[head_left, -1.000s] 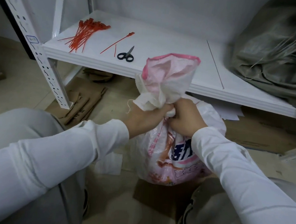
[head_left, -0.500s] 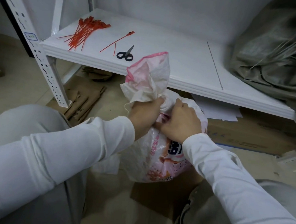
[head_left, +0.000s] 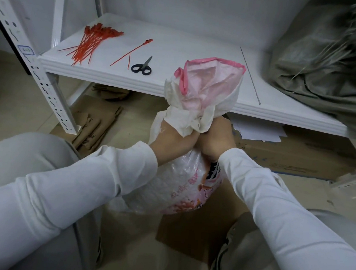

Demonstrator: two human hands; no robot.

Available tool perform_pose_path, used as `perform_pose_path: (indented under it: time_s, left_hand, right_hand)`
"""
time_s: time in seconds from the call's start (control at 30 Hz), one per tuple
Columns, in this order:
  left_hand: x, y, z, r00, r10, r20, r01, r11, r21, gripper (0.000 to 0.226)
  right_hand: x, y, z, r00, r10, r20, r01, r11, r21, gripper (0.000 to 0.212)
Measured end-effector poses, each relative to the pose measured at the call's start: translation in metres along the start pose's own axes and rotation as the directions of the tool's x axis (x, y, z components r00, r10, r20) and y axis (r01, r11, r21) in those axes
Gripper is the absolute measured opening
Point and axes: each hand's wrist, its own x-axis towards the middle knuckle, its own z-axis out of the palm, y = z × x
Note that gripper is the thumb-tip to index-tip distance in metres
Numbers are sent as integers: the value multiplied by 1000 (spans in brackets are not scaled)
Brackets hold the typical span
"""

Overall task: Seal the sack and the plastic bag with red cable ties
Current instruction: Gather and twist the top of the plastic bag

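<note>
While both the left hand point(head_left: 178, 136) and right hand point(head_left: 216, 140) grip the sack point(head_left: 183, 176) neck bunched, twist tighter before grabbing the loose cable tie point(head_left: 132, 53).

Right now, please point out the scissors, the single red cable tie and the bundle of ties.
scissors point(head_left: 143, 65): head view, where blades meet handles.
single red cable tie point(head_left: 131, 52): head view, middle of strap.
bundle of ties point(head_left: 88, 45): head view, middle of straps.
</note>
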Motion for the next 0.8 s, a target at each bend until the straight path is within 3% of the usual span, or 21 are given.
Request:
perform_pose_path:
  time_s: [0.17,0.33,0.4,0.47,0.53,0.67,0.73,0.8]
  left_hand:
    - [6,12,-6,987,155,-36,-149,980,135,32]
    - [1,22,-11,987,162,-5,-155,955,254,23]
    - [-3,24,-14,978,209,-10,-198,940,279,36]
    - [-9,20,-20,996,62,67,-80,949,305,66]
    - [-15,19,-25,990,102,100,-138,866,480,78]
    - [-5,24,-24,866,444,232,-500,758,419,56]
    - [3,19,-24,845,464,266,-534,704,468,40]
    - [3,19,-21,856,454,247,-516,717,469,29]
  right_hand:
    - [0,-2,2,1000,9,-18,-7,995,98,29]
    - [-4,-4,4,1000,4,-3,-3,989,145,31]
    - [-4,-3,0,999,-22,29,18,991,129,33]
    - [-3,-1,-4,996,-37,86,35,999,34,33]
    - [-4,1,-7,992,-28,126,32,999,-32,36]
    - [-8,-3,-21,978,-126,165,140,987,-78,41]
    - [-9,-5,-28,971,-146,191,158,986,-48,40]
    - [-7,-1,-24,975,-132,180,139,990,-27,34]
